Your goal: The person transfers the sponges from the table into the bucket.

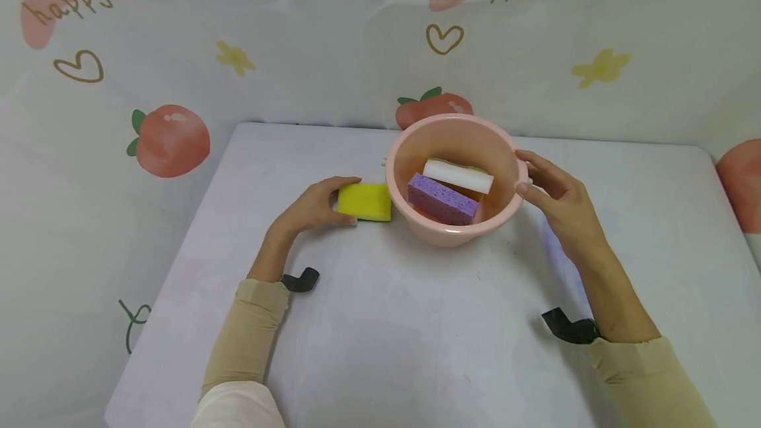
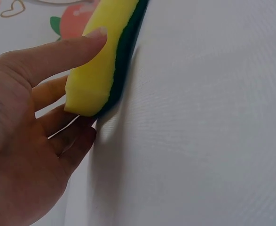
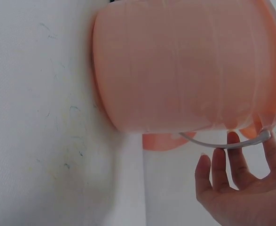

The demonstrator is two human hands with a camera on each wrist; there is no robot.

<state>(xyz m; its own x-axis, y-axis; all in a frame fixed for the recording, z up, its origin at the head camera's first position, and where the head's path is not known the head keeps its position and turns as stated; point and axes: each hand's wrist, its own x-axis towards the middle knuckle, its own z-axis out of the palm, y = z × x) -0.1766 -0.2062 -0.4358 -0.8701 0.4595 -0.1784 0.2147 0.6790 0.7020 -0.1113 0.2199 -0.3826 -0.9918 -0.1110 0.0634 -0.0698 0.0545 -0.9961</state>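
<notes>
My left hand (image 1: 318,205) holds a yellow sponge (image 1: 364,202) by its left end, thumb on the near edge and fingers on the far edge. A dark green scouring layer (image 2: 127,52) forms the sponge's underside, low over the table. Just right of the sponge stands a pink bucket (image 1: 446,238), upright. At the bucket's right rim, my right hand (image 1: 561,207) grips with thumb and forefinger; its other fingers are beside the wire handle (image 3: 222,146). Inside the bucket lie a purple sponge (image 1: 442,200) and a white block (image 1: 458,176), with some yellow showing behind it.
The white table (image 1: 380,322) has its back edge close behind the bucket. A printed cloth (image 1: 333,38) with fruit, hearts and lettering hangs behind and at the left. Black straps (image 1: 571,327) jut out at both wrists.
</notes>
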